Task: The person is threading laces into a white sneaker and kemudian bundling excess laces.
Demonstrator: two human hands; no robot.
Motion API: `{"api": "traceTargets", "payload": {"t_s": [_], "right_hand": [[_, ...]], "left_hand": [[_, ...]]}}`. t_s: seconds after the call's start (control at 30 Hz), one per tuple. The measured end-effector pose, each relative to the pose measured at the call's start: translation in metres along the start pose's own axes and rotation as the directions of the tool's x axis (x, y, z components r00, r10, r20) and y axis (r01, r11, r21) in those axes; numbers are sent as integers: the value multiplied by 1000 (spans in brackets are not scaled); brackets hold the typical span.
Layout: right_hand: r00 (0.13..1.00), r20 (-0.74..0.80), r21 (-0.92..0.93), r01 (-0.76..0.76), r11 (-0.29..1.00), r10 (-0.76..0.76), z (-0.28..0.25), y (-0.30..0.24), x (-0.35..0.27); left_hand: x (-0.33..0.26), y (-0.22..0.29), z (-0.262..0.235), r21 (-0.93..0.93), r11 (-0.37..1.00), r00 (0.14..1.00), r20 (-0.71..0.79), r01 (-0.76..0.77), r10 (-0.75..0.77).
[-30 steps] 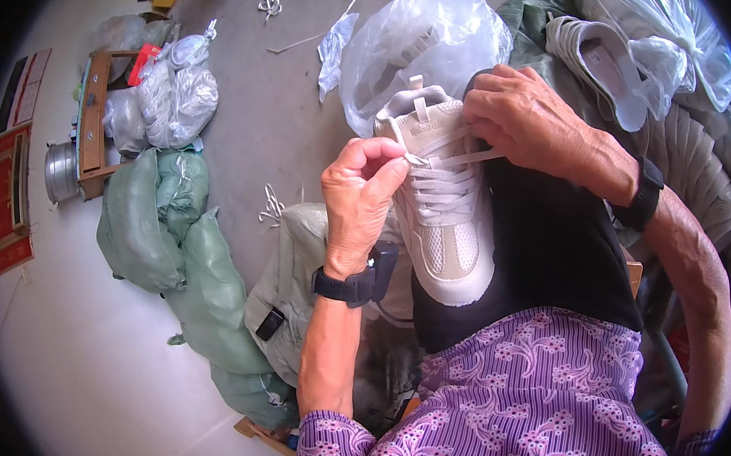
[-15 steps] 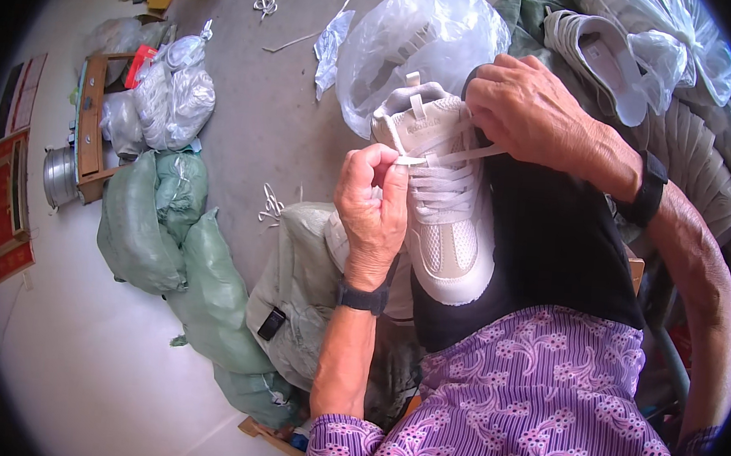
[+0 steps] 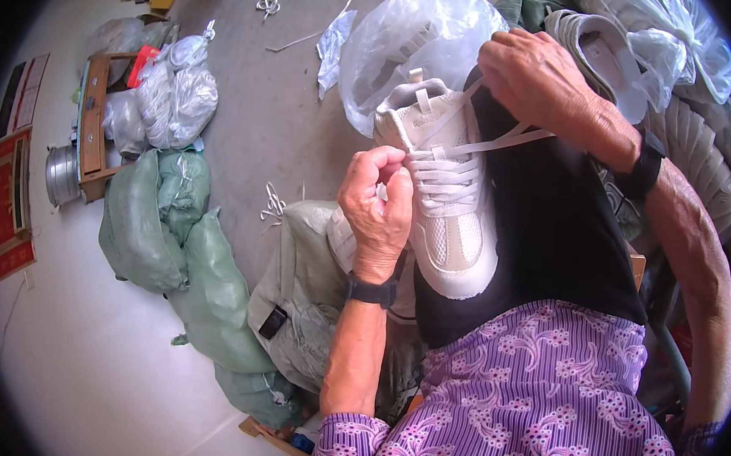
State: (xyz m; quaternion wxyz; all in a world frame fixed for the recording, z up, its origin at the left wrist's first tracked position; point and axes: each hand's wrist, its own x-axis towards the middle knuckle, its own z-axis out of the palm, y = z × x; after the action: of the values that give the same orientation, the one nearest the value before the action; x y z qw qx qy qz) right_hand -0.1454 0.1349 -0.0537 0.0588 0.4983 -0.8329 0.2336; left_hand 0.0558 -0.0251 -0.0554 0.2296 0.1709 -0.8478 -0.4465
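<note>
A white and beige sneaker (image 3: pixel 454 234) rests on my black-clad lap, its toe toward me. Pale flat shoelaces (image 3: pixel 447 183) criss-cross its front. My left hand (image 3: pixel 377 208) is closed in a pinch at the left eyelet edge, thumb and forefinger against the shoe; exactly what lies between the fingertips is hidden. To the right of the shoe's collar, my right hand (image 3: pixel 538 86) is closed on a loose lace. One strand runs up from the shoe to its fingers, and another stretches from the upper eyelets toward the right, below that hand.
Beyond the sneaker lies a clear plastic bag (image 3: pixel 421 45) with shoes inside. Another pale shoe (image 3: pixel 602 58) and stacked shoe parts (image 3: pixel 700 167) are at right. Green sacks (image 3: pixel 217 285) and a grey sack (image 3: pixel 295 265) stand at left. Loose laces (image 3: pixel 273 205) lie on the floor.
My right hand has moved up and slightly right with the lace, drawing it away from the shoe. My left hand has shifted from the lace end to the eyelet edge.
</note>
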Motion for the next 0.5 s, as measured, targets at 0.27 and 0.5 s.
{"api": "traceTargets", "payload": {"t_s": [0.27,0.5], "right_hand": [[1000,-16,163,9,987,-6,0,-2,-9],[986,77,348,112,931,-148,-12,-18,-28]], "left_hand": [[1,3,-6,24,1000,1000,-16,9,-9],[30,71,3,-25,954,918,283,297,-279]]}}
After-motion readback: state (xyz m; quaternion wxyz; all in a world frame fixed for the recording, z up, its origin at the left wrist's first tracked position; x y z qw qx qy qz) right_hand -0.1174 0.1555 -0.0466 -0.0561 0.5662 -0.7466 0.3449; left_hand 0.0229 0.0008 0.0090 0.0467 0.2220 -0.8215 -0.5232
